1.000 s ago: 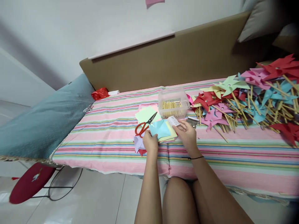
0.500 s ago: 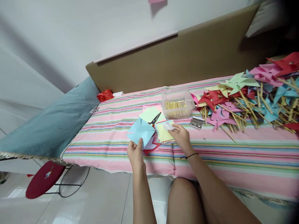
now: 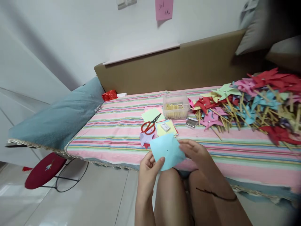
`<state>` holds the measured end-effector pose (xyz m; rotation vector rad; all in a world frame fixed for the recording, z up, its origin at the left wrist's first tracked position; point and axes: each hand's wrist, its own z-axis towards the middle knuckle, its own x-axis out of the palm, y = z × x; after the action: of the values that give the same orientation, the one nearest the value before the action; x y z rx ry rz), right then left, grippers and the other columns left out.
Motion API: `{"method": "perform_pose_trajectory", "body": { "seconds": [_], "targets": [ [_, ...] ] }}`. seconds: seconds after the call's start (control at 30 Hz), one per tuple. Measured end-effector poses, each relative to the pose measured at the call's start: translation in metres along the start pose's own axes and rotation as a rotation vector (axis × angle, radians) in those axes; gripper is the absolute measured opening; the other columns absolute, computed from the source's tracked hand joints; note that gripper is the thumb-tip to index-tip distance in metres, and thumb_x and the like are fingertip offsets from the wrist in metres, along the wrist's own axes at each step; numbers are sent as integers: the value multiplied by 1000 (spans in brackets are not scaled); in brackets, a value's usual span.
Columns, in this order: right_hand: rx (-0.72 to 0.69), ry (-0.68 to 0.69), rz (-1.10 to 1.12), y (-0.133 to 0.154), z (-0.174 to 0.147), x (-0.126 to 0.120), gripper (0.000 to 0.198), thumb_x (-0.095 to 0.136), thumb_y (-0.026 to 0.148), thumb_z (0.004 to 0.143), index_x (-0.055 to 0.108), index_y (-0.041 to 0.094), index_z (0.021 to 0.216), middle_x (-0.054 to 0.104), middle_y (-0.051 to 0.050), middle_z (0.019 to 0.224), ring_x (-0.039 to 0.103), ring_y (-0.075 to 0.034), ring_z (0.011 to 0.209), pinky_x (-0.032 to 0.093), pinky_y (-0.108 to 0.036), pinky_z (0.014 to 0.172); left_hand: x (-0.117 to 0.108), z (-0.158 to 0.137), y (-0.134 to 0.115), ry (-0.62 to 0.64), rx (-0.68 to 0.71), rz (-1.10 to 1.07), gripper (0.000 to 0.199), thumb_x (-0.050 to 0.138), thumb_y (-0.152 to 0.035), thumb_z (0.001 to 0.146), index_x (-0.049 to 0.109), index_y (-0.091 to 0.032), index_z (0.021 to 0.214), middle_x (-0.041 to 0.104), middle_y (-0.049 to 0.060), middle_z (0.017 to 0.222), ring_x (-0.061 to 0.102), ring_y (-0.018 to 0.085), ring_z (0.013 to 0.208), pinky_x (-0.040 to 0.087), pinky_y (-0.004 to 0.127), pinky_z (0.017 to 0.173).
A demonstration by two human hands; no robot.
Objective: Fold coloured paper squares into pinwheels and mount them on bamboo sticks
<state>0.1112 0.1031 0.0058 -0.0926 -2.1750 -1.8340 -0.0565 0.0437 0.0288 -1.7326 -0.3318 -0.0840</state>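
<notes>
"What fills most of your screen?"

"A striped cloth [image 3: 113, 128]. Behind it I see a brown board [image 3: 145, 75], and along its right part I have a heap of paper pinwheels [image 3: 249, 115], beside a clear plastic box [image 3: 178, 115] with wooden sticks [image 3: 174, 106] inside."

"And the hands?"

"The left hand [image 3: 148, 171] pinches a blue sheet [image 3: 168, 153] at its lower left, thumb on top, fingers beneath. The right hand [image 3: 196, 150] is at the sheet's right edge; from here I cannot tell whether it grips or only touches."

"So where is the sheet?"

"Between the two hands, tilted, in front of the cloth's near edge."

"Anything smaller?"

"Beyond it, a paper stack [image 3: 172, 127]. Just left of that, I see red-handled scissors [image 3: 152, 121], their blades over a pale green sheet [image 3: 150, 114]. Then a small open tin [image 3: 193, 120] near the box, a white packet [image 3: 165, 126] on the stack, and, tiniest, a dark dot [image 3: 167, 150] near the blue sheet's middle."
</notes>
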Motion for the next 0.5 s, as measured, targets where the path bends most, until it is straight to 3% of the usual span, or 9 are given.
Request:
{"method": "perform_pose_trajectory", "body": {
  "seconds": [0.13,0.2,0.3,0.33,0.4,0.43,0.5],
  "targets": [
    [-111,-150,-56,9,-59,-12,26,78,42,69,66,19,71,64,0,62,56,-13,56,45,-25,52,20,-28,-2,104,4,30,30,72,-39,76,68,-15,94,72,7,89,63,17,82,47,27,75],
    [-226,-200,-107,11,-81,-21,17,74,36,75,68,21,78,67,-1,70,61,-16,66,49,-28,61,30,-40,-2,-5,79,54,31,68,-44,79,68,-17,93,71,7,96,62,19,91,46,27,81],
    [-547,-260,-272,14,-108,-36,4,68,21,80,68,25,80,70,-3,91,60,-25,104,45,-41,91,43,-58,1,-199,114,-12,37,60,-53,83,68,-19,95,69,7,105,60,20,102,43,29,91],
    [-648,-269,-343,15,-116,-40,10,65,16,80,66,26,76,70,-3,97,54,-27,116,39,-45,99,47,-63,2,-169,72,-78,42,56,-56,84,67,-19,97,69,8,104,60,21,102,44,31,92],
    [-768,-266,-462,19,-131,-46,18,60,10,79,63,26,70,66,-3,112,42,-29,130,31,-50,106,55,-73,1,14,-34,-212,51,49,-62,85,67,-17,100,70,11,99,64,23,95,47,34,87],
    [-781,-262,-505,21,-137,-48,21,58,8,79,63,26,69,63,-2,121,38,-29,132,29,-51,106,58,-77,0,109,-74,-255,56,46,-64,85,68,-16,101,71,12,95,64,23,91,48,34,83],
    [-771,-242,-554,25,-147,-50,23,55,6,79,62,25,67,54,-1,134,36,-30,134,30,-52,105,65,-85,-4,173,-80,-257,61,46,-67,83,70,-14,102,71,11,89,64,21,82,49,30,75]
  ]
}}
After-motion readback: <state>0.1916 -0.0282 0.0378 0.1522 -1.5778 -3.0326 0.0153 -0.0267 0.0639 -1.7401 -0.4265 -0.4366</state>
